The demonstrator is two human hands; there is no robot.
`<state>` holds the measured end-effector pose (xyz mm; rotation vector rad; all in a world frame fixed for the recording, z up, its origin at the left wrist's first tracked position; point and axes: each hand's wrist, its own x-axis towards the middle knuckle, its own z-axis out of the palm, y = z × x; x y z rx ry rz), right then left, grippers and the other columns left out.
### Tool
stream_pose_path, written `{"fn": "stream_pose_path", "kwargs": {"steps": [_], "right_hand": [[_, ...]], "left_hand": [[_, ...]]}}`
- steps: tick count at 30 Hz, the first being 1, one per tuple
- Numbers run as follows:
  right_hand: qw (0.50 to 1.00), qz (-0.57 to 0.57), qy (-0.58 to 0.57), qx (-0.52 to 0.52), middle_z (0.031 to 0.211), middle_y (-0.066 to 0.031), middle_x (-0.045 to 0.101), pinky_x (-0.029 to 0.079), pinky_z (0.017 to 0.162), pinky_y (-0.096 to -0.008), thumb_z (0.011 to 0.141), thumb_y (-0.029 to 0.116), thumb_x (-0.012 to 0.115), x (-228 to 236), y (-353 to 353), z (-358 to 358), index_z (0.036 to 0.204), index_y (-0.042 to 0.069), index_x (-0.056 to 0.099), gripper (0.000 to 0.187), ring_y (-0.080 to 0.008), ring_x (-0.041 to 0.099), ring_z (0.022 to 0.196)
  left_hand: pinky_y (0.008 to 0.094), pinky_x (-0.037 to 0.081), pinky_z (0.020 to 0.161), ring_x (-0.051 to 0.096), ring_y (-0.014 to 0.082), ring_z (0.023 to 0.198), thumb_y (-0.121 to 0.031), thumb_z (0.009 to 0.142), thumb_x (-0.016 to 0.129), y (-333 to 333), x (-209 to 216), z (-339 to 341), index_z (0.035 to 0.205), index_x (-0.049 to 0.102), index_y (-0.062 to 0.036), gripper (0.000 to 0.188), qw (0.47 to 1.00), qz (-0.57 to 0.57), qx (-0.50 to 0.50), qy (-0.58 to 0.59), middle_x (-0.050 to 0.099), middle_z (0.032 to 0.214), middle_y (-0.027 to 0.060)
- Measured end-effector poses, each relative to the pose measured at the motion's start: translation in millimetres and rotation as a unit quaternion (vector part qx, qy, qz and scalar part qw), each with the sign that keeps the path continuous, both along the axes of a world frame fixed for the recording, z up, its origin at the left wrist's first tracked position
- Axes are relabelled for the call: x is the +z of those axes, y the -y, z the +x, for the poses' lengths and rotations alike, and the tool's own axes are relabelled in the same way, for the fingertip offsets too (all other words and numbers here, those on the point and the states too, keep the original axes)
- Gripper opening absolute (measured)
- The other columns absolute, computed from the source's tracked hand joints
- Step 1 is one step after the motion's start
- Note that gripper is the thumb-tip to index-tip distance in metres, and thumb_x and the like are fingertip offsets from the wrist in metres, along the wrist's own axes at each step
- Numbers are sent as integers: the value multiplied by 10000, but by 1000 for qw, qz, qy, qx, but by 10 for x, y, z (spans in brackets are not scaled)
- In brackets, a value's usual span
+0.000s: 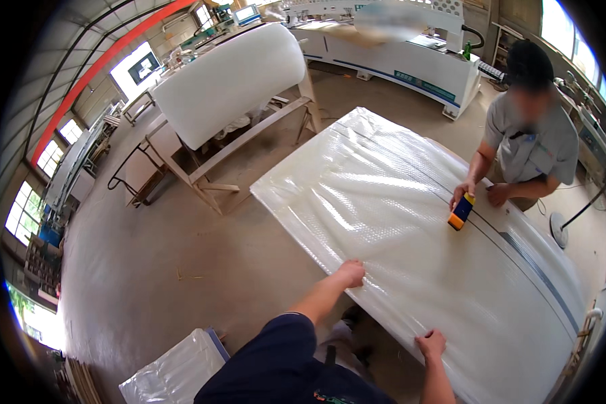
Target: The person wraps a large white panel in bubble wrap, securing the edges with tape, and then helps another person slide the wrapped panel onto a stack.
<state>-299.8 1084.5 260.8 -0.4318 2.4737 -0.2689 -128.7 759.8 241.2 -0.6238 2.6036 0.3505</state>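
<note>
A large flat panel lies in front of me under clear bubble wrap [384, 236]. My left hand [352, 273] is closed on the near edge of the wrap, around the middle of that side. Farther right along the same edge, my right hand [431, 343] pinches the wrap with bent fingers. Across the panel a co-worker's hand [462, 190] holds a boxy orange and dark blue tool [460, 212] against the wrapped surface; its exact kind I cannot make out. The co-worker's other hand [498, 195] rests on the panel's far edge.
Beyond the panel, a big roll of white wrap [232, 81] sits on a wooden stand [249, 140]. A long white machine [397, 71] stands at the back. A plastic-wrapped package [175, 370] lies low at my left. A wheeled cart [141, 168] is near the stand.
</note>
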Motion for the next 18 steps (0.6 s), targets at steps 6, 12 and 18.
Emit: {"fn": "stream_pose_path", "kwargs": {"steps": [6,12,18], "right_hand": [[997,-2,-81,19,832,-131,669,506,765,-420,591,330,791,-156,-93,31,773,73,635,351,-315,632,830],[999,17,-37,-1,857,-119,648,478,822,-443,621,315,761,-98,-54,102,770,90,620,305,-320,591,914],[997,79,5,11,937,-133,669,495,844,-413,623,381,728,-26,55,77,846,121,681,346,-310,610,947]], "left_hand": [[422,414,984,490,338,1174,-500,715,716,575,228,263,1342,416,-47,829,967,-8,211,-141,536,1245,180],[408,464,933,569,331,1101,-423,689,732,1975,999,1276,1464,70,-12,1099,836,-58,529,-133,565,1221,214],[372,356,1054,433,278,1272,-284,700,766,2330,1072,1880,1359,400,-26,797,840,-1,417,-347,434,1398,141]]}}
